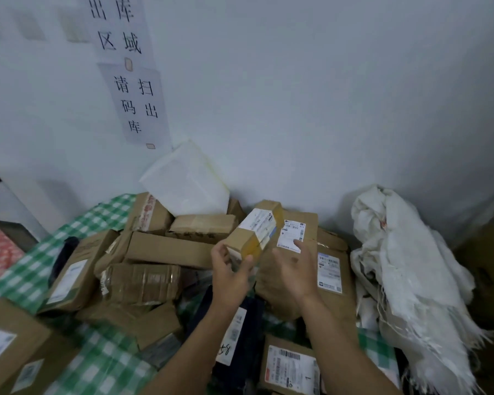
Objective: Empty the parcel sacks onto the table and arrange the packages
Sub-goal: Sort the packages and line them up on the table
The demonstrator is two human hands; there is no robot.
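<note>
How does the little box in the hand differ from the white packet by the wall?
The small box is brown cardboard; the white packet is a flat pale mailer. The left hand holds the box up; the packet leans against the wall. The box shows a label, the packet none. Both are parcels.

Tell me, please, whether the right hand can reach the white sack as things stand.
Probably yes: the right hand is open and empty, and the white sack lies uncovered to its right.

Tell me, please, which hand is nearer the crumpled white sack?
Right. The right hand is open, just left of the white sack with boxes between; the left hand grips a small box farther left.
</note>
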